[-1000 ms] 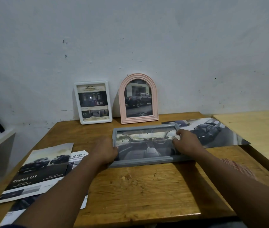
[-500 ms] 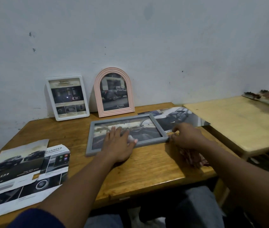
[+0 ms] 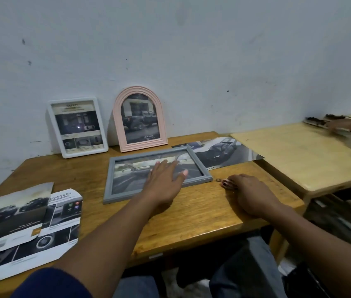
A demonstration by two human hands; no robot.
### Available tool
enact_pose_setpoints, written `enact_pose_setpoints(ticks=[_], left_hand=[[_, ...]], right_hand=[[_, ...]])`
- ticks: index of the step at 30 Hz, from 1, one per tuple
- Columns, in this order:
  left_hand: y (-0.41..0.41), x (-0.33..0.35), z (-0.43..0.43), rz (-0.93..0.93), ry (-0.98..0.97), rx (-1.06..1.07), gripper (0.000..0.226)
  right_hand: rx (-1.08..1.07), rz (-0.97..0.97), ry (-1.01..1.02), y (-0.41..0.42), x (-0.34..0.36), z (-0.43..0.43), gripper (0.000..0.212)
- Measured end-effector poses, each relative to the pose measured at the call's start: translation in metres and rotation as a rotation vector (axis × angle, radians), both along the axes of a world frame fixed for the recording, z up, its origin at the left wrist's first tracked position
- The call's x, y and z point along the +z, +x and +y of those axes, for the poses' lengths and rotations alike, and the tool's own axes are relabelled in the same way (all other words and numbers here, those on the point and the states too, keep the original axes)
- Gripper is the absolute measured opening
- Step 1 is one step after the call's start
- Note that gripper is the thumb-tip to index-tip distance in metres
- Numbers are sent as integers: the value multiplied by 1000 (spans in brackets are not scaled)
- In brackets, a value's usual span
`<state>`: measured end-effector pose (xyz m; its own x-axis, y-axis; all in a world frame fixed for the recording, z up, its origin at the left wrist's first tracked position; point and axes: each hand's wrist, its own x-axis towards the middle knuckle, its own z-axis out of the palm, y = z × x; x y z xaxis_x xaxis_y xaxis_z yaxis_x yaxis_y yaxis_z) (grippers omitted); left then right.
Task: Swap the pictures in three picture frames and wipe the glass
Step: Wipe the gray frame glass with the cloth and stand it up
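Observation:
A grey picture frame (image 3: 108, 183) lies flat on the wooden table (image 3: 191, 222), with a car-interior picture behind its glass. My left hand (image 3: 163, 181) rests palm down on that glass, fingers spread, holding nothing. My right hand (image 3: 249, 194) lies on the table just right of the frame, fingers curled over a bit of reddish cloth (image 3: 226, 184), which is mostly hidden. A white frame (image 3: 77, 126) and a pink arched frame (image 3: 140, 119) lean upright against the wall, each holding a car picture.
A loose car picture (image 3: 221, 151) lies behind the grey frame at the right. Car brochures (image 3: 19, 220) lie on the table's left front. A small ring (image 3: 218, 180) sits by my right fingertips. A paler table (image 3: 299, 155) adjoins on the right, with another person's hand (image 3: 348, 125) at its far edge.
Both hands let go of the grey frame's ends. My left hand moved onto the glass and lies flat; my right hand slid off to the table beside the frame. My view turned right.

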<state>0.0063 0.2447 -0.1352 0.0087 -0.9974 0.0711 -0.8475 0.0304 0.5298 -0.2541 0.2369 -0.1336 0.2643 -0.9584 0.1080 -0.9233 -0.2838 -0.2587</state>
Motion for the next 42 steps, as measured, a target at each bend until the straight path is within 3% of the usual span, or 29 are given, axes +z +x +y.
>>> enact_pose_setpoints(ticks=[2, 4, 6, 8, 10, 12, 14, 17, 22, 25, 31, 38, 42], left_hand=[[23, 6, -1, 7, -27, 40, 68], [56, 8, -5, -5, -78, 108, 65], [93, 7, -7, -8, -103, 217, 61], [125, 5, -8, -3, -96, 321, 56], [147, 4, -7, 41, -88, 397, 53], [161, 4, -8, 44, -79, 414, 50], [171, -1, -13, -37, -61, 395, 49], [181, -12, -21, -45, -54, 355, 48], [183, -19, -24, -161, -79, 290, 50], [185, -19, -26, -248, -72, 277, 51], [181, -13, -26, -338, -21, 290, 50], [177, -11, -24, -346, 5, 294, 52], [173, -14, -23, -250, -24, 332, 51]], right_hand=[[-54, -152, -57, 4, 10, -6, 30], [-170, -462, -43, 15, 31, -21, 13], [-272, -877, 146, 35, 60, -38, 21], [-261, -1100, 390, 62, 85, -46, 24], [-175, -980, 527, 98, 101, -52, 19], [-85, -774, 498, 138, 109, -60, 21], [81, -738, 466, 179, 107, -73, 24], [302, -577, 213, 237, 89, -87, 7], [633, -54, 66, 283, 12, -97, 39], [703, 78, 6, 282, -2, -102, 51], [573, 161, 4, 248, 4, -118, 51], [215, 273, -22, 169, 9, -123, 41], [4, 265, 86, 189, -5, -106, 69]])
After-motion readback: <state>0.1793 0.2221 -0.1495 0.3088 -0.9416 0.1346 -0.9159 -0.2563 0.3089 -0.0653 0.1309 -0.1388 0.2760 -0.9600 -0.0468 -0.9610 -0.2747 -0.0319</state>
